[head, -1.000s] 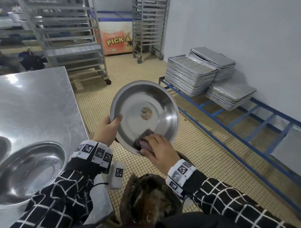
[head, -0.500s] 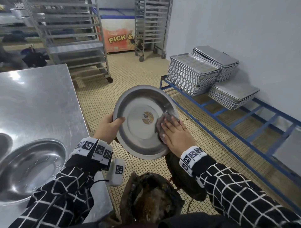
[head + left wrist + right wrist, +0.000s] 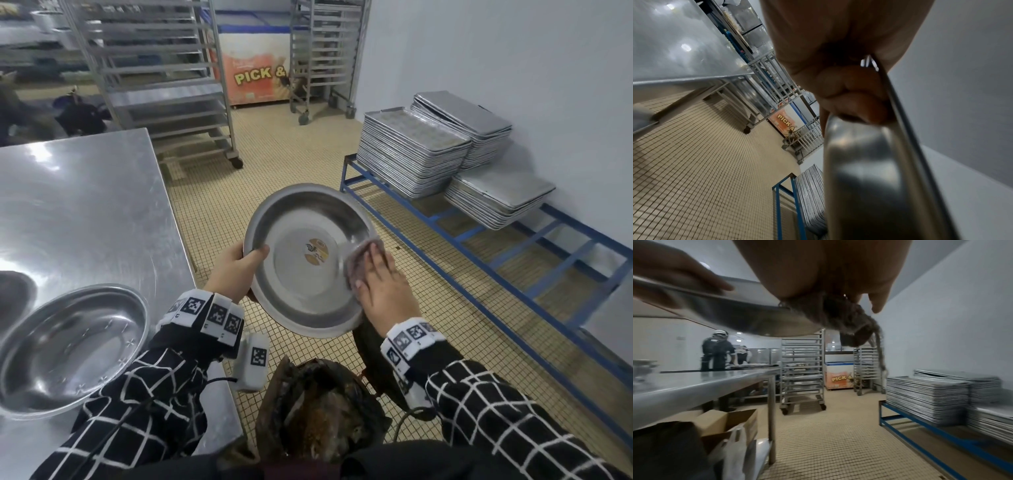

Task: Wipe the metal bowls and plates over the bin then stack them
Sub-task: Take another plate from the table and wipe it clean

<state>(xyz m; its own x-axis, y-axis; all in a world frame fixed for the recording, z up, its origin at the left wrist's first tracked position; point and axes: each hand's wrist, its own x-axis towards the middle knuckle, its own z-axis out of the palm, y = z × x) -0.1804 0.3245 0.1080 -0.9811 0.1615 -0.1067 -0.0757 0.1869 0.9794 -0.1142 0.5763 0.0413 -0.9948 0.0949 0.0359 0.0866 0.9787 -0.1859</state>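
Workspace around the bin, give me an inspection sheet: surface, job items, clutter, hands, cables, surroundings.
Surface: steel table to the person's left, shiny; a second bowl rests on its near end.
Job's things: metal bowl held tilted above the bin; a round sticker sits at its centre. A cloth lies on its right inner wall.
Clutter: the bin holds brown waste.
Hands: left hand grips the bowl's left rim; right hand presses the cloth flat against the bowl.
Cables: a thin black lead runs by the left wrist camera.
Surroundings: stacked baking trays on a blue rack, wheeled racks, tiled floor.
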